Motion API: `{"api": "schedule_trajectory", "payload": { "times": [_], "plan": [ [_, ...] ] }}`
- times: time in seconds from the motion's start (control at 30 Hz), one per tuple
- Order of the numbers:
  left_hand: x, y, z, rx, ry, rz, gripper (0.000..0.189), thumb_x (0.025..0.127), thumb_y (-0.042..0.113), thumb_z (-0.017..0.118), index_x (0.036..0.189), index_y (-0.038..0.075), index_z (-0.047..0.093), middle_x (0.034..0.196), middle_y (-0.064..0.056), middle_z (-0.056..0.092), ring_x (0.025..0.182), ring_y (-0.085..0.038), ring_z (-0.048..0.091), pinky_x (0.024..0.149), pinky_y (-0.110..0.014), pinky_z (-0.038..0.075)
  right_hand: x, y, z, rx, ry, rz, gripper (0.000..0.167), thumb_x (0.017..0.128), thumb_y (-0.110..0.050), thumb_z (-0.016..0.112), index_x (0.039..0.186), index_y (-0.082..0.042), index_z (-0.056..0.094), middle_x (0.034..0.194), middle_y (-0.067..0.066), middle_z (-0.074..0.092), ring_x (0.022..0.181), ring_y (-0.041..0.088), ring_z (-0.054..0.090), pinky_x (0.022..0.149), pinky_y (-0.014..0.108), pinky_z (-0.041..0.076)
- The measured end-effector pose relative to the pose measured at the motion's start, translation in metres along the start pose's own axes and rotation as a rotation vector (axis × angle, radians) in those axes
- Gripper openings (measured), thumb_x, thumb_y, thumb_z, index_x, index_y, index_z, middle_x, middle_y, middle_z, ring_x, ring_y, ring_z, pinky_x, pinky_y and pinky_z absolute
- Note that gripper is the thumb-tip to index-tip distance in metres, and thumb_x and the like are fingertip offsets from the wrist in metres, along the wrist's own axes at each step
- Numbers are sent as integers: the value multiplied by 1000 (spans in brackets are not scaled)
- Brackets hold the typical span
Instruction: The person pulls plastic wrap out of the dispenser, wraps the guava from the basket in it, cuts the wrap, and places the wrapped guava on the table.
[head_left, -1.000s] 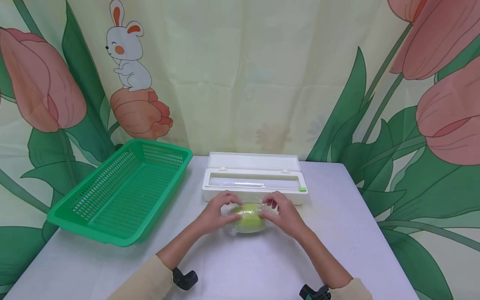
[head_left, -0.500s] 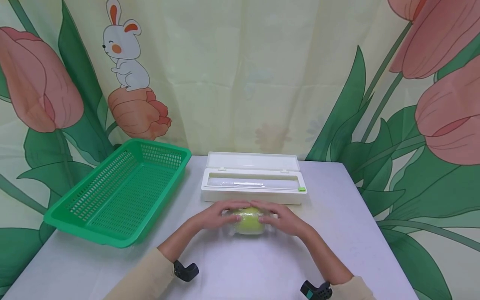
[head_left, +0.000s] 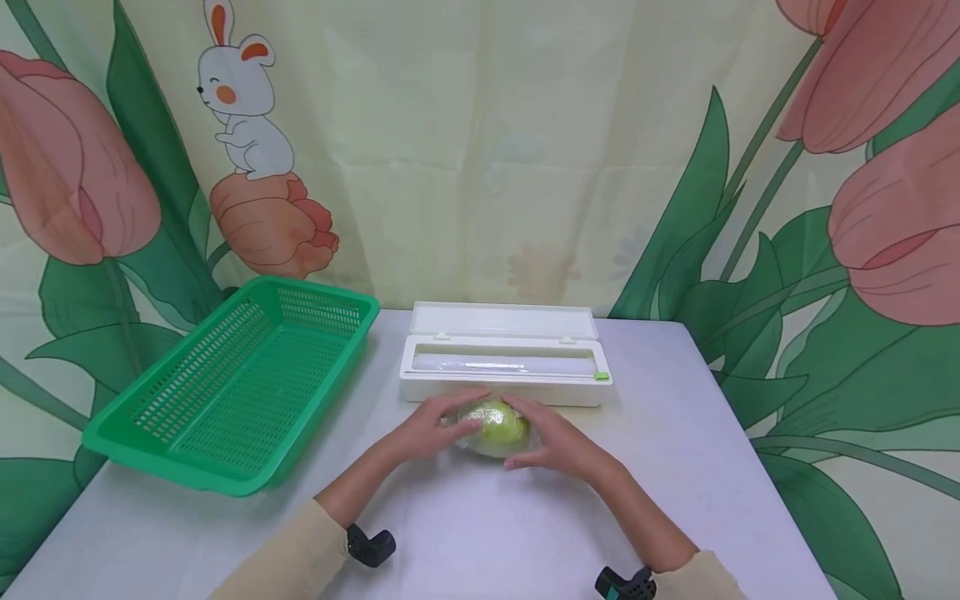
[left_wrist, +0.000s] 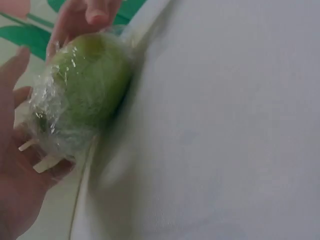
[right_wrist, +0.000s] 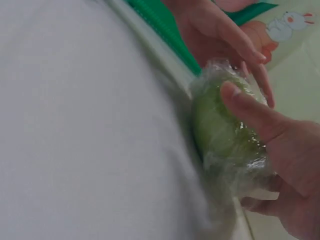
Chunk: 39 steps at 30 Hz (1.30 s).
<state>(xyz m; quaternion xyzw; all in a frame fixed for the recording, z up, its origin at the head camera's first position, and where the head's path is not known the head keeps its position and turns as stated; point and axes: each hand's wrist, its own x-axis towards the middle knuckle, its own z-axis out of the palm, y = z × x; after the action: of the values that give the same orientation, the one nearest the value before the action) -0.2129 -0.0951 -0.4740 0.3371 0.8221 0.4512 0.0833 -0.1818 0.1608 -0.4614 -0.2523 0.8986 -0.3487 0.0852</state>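
A green fruit [head_left: 501, 423] bundled in clear cling film sits low over the table in front of the film box, between both hands. My left hand [head_left: 435, 427] curves loosely about its left end. In the left wrist view the left fingertips [left_wrist: 61, 170] are right at the crinkled film, the thumb standing apart. On the other side is my right hand [head_left: 566, 442], fingers over the far side and thumb [head_left: 521, 461] spread away in the head view. From the right wrist, that thumb overlaps the wrapped fruit [right_wrist: 220, 127]. Loose film bunches at the fruit's ends.
A white cling film box [head_left: 502, 388] stands behind the fruit, lid [head_left: 502, 319] raised, with a film roll [head_left: 502, 363] inside and a green slider [head_left: 602, 376]. To the left lies a green perforated basket [head_left: 300, 425]. A printed curtain [head_left: 465, 167] hangs behind the white table [head_left: 675, 475].
The hands pressed over the fruit's top with fingers meeting, then spread apart. The fruit appears turned, and the right thumb has moved down off its front.
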Motion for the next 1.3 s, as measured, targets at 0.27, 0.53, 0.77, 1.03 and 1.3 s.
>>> {"api": "schedule_trajectory", "payload": {
  "times": [0.27, 0.53, 0.77, 1.03, 1.3],
  "plan": [
    [-8, -9, -10, -136, 35, -127, 82, 80, 31, 79, 150, 22, 35, 151, -8, 42, 130, -32, 50, 103, -46, 48, -3, 2, 4, 73, 141, 32, 86, 74, -35, 82, 148, -21, 40, 147, 5, 47, 135, 28, 46, 107, 50, 43],
    [8, 22, -6, -411, 184, -72, 83, 86, 24, 74, 152, 17, 24, 144, -13, 46, 124, -30, 54, 98, -34, 52, -3, -12, -5, 314, 200, 31, 81, 79, -32, 79, 148, -31, 37, 153, 4, 41, 130, 29, 51, 96, 38, 54],
    [24, 49, 3, -176, 530, 178, 35, 95, 13, 61, 130, 11, 59, 124, -6, 67, 117, -23, 62, 98, -30, 52, -1, -31, -3, 292, 193, -59, 83, 79, -30, 80, 149, -27, 37, 148, 2, 45, 129, 25, 50, 96, 34, 54],
    [28, 51, -2, 144, 530, 282, 41, 97, -1, 36, 134, 6, 53, 114, -4, 72, 68, -11, 61, 65, -20, 51, -1, -40, -9, 166, 223, -71, 85, 76, -31, 81, 149, -18, 39, 148, 4, 47, 129, 25, 50, 85, 33, 55],
    [30, 54, -3, 249, 498, 174, 26, 98, 21, 51, 106, 7, 71, 103, -4, 73, 92, -16, 69, 77, -29, 58, 3, -41, -14, 80, 220, -151, 83, 77, -30, 81, 148, -15, 40, 148, 3, 48, 136, 25, 46, 104, 45, 46]
  ]
}}
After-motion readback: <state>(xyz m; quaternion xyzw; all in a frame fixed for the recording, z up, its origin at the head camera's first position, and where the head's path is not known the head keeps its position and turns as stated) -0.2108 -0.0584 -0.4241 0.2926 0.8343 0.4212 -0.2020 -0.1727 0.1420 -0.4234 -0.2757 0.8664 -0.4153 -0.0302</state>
